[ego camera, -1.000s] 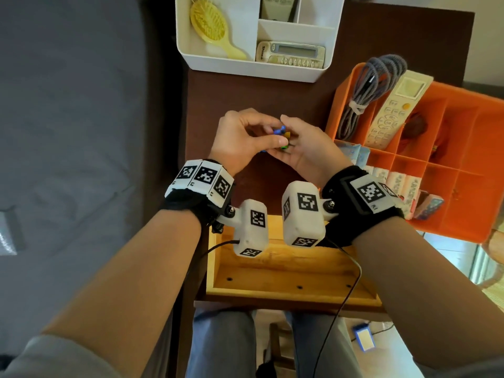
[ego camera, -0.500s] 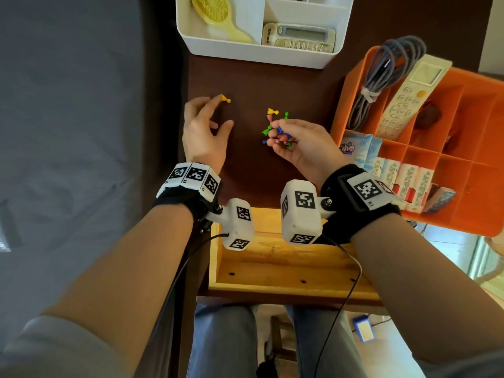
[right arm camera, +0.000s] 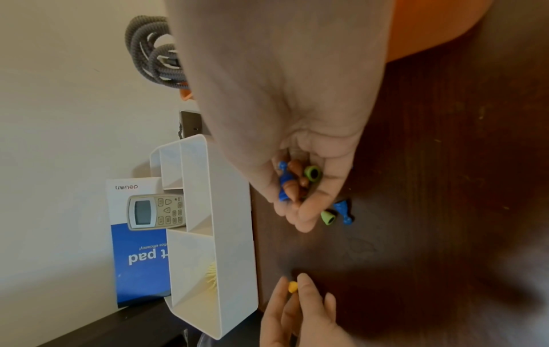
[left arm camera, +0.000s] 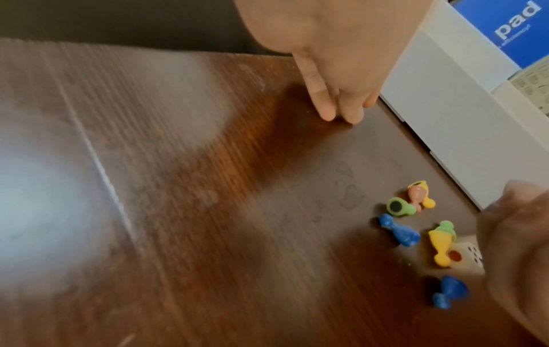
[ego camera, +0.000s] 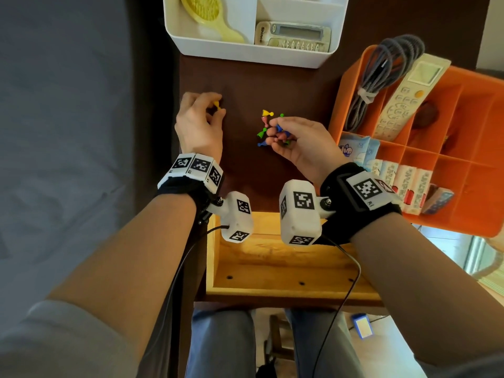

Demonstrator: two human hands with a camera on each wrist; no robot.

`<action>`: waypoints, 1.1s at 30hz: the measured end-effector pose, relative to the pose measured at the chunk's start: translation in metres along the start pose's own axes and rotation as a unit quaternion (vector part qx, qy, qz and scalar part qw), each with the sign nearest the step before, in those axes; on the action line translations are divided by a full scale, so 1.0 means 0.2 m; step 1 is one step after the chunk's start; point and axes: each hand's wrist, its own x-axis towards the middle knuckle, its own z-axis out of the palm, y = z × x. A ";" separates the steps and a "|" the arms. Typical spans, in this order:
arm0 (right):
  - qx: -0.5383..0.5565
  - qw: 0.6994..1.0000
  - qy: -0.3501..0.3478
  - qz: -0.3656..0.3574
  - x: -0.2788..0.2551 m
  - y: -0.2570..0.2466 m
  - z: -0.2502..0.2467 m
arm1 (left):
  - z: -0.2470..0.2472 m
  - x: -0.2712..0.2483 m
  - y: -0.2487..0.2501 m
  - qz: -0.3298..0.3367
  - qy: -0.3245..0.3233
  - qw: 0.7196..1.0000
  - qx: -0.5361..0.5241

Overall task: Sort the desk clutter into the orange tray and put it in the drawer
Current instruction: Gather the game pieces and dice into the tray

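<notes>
Small coloured game pawns [ego camera: 264, 123] lie in a loose heap on the dark wooden desk [ego camera: 245, 77], with a white die [left arm camera: 469, 258] among them. My right hand [ego camera: 283, 135] is curled over the heap and holds several pawns [right arm camera: 292, 182], blue, red and green. My left hand [ego camera: 210, 113], near the desk's left edge, pinches a single yellow pawn [ego camera: 216, 105] between thumb and finger [right arm camera: 306, 285]. The orange tray [ego camera: 463, 170] stands to the right, holding a grey cable [ego camera: 381, 77], a white remote [ego camera: 409, 99] and small packets [ego camera: 395, 178].
A white organiser [ego camera: 245, 50] at the back holds a yellow hairbrush [ego camera: 204, 12] and a calculator [ego camera: 294, 36]. The wooden drawer [ego camera: 272, 268] is pulled out under the desk's front edge. A blue notepad [right arm camera: 139, 246] stands behind the organiser.
My hands were together over the pawns; the left has moved out to the left and closed on the lone yellow pawn. The right stays at the heap, holding pawns.
</notes>
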 end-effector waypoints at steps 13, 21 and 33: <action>0.061 0.998 0.005 0.017 -0.01 -0.02 0.00 | -0.05 -0.04 -0.04 -0.135 -0.055 0.989 -0.035; 0.053 0.998 0.029 0.025 -0.02 0.00 -0.02 | -0.06 -0.17 0.04 -0.129 -0.195 0.968 -0.085; 0.056 0.998 0.000 0.007 -0.10 0.03 -0.03 | -0.08 -0.25 0.35 0.005 -0.262 0.947 -0.185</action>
